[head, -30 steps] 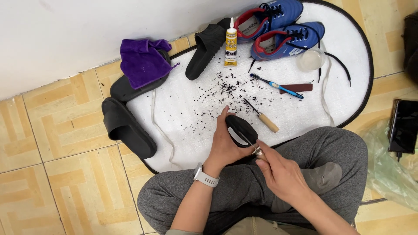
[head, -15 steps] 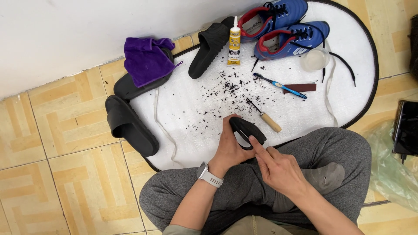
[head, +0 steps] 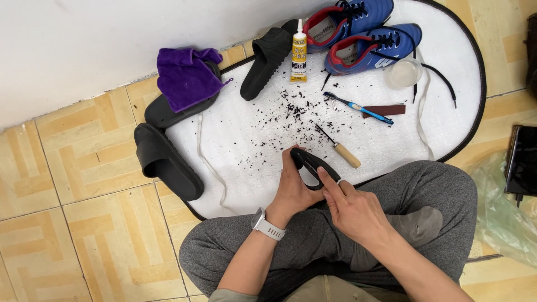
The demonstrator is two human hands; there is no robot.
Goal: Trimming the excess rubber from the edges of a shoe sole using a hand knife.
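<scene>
From the head view, the left hand (head: pixel 292 190) is wrapped closed around a black, smooth rubbery slipper (head: pixel 314 166) held on edge over the lap at the near rim of the white fleecy mat (head: pixel 246 140). The right hand (head: pixel 352 210) presses its extended forefinger along the slipper's edge, not clasping it. Black crumbs (head: pixel 293 112) speckle the mat beside a wooden-handled awl (head: pixel 341 150). Half a second ago the slipper showed more of its broad face; it has since turned narrower.

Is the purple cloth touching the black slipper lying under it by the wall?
Touching. The head view shows the purple cloth draped directly over the upper end of the black slipper, covering it with no gap between them.
</scene>
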